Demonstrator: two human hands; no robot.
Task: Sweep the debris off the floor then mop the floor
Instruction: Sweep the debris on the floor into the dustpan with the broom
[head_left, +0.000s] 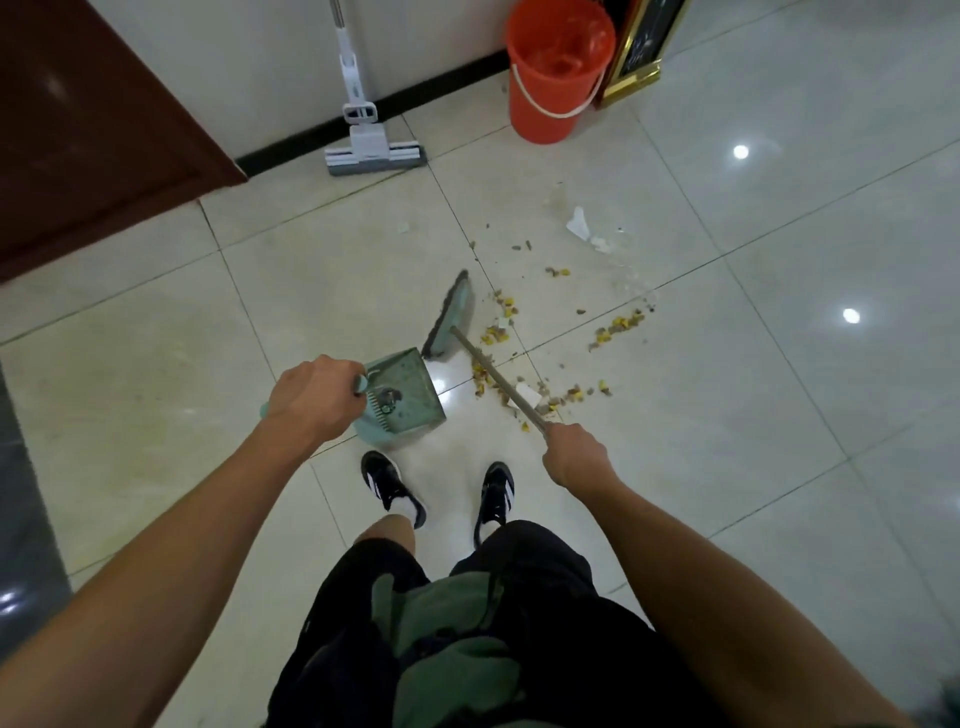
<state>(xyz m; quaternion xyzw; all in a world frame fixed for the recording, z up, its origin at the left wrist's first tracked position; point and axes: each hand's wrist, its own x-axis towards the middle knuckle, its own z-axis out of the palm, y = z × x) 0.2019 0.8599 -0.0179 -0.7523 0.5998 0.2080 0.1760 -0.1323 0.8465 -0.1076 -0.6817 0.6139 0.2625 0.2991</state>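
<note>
From the head camera we look down on a glossy pale tiled floor (727, 441) beside a white wall with black skirting. Our left hand (311, 397) grips the dustpan (410, 397) handle; our right hand (574, 457) grips the broom (452, 319) stick. Yellow and brown debris (540, 397) lies scattered just right of the broom. A mop (371, 140) and an orange bucket (556, 73) stand by the wall.

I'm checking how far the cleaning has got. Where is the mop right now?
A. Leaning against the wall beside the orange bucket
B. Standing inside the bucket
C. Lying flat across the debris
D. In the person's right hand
A: the mop stands untouched against the wall, left of the orange bucket, while the right hand holds the broom and the left hand holds the dustpan.
</note>
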